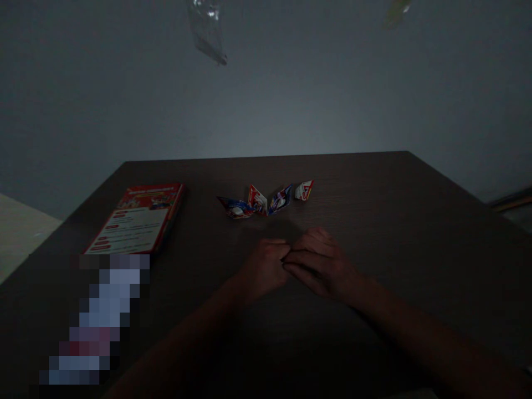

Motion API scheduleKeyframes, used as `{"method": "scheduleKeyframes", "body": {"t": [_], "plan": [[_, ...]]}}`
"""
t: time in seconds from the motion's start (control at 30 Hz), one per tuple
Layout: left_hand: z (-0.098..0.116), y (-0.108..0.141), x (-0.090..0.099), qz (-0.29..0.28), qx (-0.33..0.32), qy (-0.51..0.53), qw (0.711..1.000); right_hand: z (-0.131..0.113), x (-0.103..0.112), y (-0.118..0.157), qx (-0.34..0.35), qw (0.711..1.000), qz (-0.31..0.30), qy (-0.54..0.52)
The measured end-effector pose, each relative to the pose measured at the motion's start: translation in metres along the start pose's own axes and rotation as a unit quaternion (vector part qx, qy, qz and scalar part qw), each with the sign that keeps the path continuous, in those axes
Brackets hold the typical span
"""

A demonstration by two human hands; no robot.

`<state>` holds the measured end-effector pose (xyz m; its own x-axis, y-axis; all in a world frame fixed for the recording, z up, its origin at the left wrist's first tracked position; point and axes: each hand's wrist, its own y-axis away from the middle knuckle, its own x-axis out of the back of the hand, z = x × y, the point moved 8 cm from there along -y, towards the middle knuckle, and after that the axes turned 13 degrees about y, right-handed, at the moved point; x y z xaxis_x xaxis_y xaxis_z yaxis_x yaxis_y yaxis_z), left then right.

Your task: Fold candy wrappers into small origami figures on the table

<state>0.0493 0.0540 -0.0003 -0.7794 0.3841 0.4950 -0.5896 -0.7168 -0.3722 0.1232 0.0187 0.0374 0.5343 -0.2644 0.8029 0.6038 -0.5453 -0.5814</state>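
My left hand [268, 265] is closed like a fist just above the middle of the dark table, its knuckles turned away. Against it rests my right hand [320, 260], fingers bent and pressed together so that their tips meet the left one. Whatever lies inside the fingers, if anything, is hidden in the dim light. Beyond both hands several folded paper pieces form a loose row: a blue one [236, 209] at the left, a red and white one [258, 200], another blue one [281, 200], and a small white and red one [305, 190] at the right.
A red and white booklet or flat box [137, 219] lies at the table's left. Nearer me is a pixelated patch hiding something pale. Behind the table [374, 183] rises a grey wall [266, 100], with a clear plastic bag [208, 33] hanging there.
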Motion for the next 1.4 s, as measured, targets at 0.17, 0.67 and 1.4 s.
{"method": "scheduleKeyframes", "body": {"t": [0.17,0.67,1.4], "plan": [[-0.001,0.001,-0.002,-0.004,-0.008,-0.001,1.0,-0.002,-0.001,-0.001,-0.001,1.0,-0.008,0.001],[0.003,0.0,0.002,-0.001,-0.012,0.033,0.999,0.002,0.0,0.0,-0.013,1.0,-0.028,0.006],[0.002,0.003,0.018,0.009,-0.003,0.053,0.999,0.015,0.013,0.005,-0.036,0.999,-0.022,-0.003]]}}
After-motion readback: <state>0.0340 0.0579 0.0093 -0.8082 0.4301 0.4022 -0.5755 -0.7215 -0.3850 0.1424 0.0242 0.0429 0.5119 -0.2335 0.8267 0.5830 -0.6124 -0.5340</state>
